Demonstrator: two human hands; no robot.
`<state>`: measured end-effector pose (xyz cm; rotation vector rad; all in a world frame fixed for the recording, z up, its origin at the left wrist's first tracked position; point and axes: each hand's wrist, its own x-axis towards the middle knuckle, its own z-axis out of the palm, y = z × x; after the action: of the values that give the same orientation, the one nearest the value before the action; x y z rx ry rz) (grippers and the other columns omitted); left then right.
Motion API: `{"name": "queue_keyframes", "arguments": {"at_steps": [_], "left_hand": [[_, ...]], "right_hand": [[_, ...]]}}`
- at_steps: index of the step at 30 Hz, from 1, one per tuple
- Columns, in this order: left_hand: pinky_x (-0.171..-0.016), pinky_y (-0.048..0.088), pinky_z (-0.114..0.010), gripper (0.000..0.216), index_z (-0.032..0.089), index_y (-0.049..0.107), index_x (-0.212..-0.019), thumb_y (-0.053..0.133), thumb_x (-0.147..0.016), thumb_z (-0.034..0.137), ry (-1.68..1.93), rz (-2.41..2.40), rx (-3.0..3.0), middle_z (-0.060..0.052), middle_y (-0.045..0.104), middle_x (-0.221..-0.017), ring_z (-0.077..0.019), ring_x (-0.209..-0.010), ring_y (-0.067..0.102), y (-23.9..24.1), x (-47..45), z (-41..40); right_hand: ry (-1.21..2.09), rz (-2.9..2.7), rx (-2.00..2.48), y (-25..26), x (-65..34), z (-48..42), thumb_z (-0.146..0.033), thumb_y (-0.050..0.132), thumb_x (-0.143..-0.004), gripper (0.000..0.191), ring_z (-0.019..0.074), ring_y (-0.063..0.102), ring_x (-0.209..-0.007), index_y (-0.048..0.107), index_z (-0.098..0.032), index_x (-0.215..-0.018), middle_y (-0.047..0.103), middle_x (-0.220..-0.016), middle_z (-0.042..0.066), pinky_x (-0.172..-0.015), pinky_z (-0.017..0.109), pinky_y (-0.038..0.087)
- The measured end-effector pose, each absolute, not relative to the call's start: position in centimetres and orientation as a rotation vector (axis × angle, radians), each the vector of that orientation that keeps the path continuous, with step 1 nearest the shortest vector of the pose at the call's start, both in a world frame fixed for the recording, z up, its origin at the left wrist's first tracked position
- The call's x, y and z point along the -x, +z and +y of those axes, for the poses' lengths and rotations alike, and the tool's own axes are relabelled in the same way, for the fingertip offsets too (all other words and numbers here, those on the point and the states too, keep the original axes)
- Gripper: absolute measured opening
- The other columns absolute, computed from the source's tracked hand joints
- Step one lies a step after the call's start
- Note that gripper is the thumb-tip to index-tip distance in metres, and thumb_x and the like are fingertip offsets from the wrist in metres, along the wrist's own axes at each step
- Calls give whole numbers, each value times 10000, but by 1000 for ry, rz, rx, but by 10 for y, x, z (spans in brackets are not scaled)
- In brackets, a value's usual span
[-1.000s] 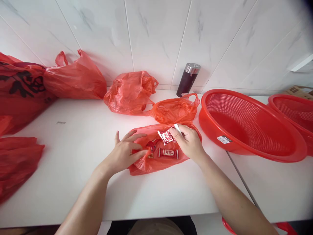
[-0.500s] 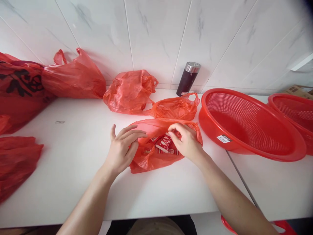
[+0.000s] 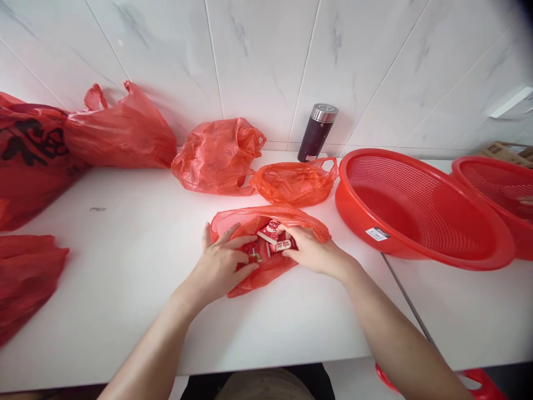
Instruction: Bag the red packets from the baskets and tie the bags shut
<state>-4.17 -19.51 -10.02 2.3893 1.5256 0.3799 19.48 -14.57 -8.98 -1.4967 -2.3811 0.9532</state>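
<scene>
An opened red plastic bag (image 3: pixel 266 280) lies on the white table in front of me, with several small red-and-white wrapped sweets (image 3: pixel 268 230) inside. My right hand (image 3: pixel 314 250) reaches into its right side, thumb and fingers closed around a small red-and-white packet (image 3: pixel 282 245) with printed characters. At the left side of the opening, my left hand (image 3: pixel 222 264) has its fingers spread, the fingertips over the bag's edge. Close to those fingertips is a red-and-gold wrapped piece (image 3: pixel 254 254), partly covered by the hand.
Behind the bag lie another open red bag (image 3: pixel 295 183) and a fuller red bag (image 3: pixel 216 158). A dark thermos (image 3: pixel 316 136) stands by the tiled wall. Large red perforated baskets (image 3: pixel 383 205) occupy the right. More red bags (image 3: pixel 125 133) sit at the left. A table seam (image 3: pixel 406 294) runs at right.
Both hands have moved down into the bag's opening. My right hand has closed around a packet, and my left hand has come right to the bag's edge. The bag's rim has shifted inward.
</scene>
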Motion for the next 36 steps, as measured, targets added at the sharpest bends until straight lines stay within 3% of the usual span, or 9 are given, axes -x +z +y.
{"name": "queue_keyframes", "arguments": {"at_steps": [4,9,12,15,17,21,36], "left_hand": [[-1066,-70,-700,215,217,610,-704,627,-839,383,540,1569,-2290,-12,660,-1237,-351,-1339,395,-99,42,-193],[-1161,26,-536,262,272,618,-1060,616,-856,437,840,1440,-2153,1,697,-1124,-236,-1210,544,-89,39,-195],[-1158,143,-469,221,251,642,-1010,606,-870,418,804,1261,-2036,6,704,-1074,-193,-1042,626,-85,35,-197],[-1016,381,-390,222,212,653,-924,597,-874,420,780,1187,-1856,-14,703,-972,-179,-900,638,-83,32,-199],[-851,474,-328,237,194,653,-904,601,-870,422,784,1162,-1751,-33,687,-942,-182,-863,627,-83,31,-200],[-773,485,-290,227,179,658,-874,610,-869,400,782,1112,-1676,-37,677,-913,-172,-833,618,-83,31,-201],[-769,493,-302,285,160,675,-937,626,-849,427,791,1123,-1688,-69,684,-934,-192,-836,609,-87,28,-200]], "right_hand": [[1053,-2206,1212,-76,-192,-149,-252,636,-814,259,169,599,-927,572,-302,-1061,622,-1093,-11,-790,305,470],[1261,-1989,838,-73,-183,-154,-241,654,-832,244,149,585,-921,569,-257,-1059,599,-1042,12,-851,305,474],[1354,-1831,722,-76,-178,-156,-262,649,-850,253,172,575,-1009,548,-249,-1081,584,-1083,37,-868,322,474],[1368,-1756,739,-79,-174,-155,-320,652,-857,312,163,563,-975,512,-254,-1129,590,-1042,32,-833,308,458],[1329,-1762,845,-80,-173,-154,-381,622,-877,207,135,536,-828,545,-231,-999,573,-890,3,-749,278,430],[1407,-1804,944,-82,-173,-152,-477,502,-929,382,101,380,-621,461,-191,-679,395,-656,-37,-592,259,323],[1230,-1840,902,-79,-173,-150,-449,448,-954,382,121,365,-649,425,-200,-666,371,-682,-23,-623,276,331]]}}
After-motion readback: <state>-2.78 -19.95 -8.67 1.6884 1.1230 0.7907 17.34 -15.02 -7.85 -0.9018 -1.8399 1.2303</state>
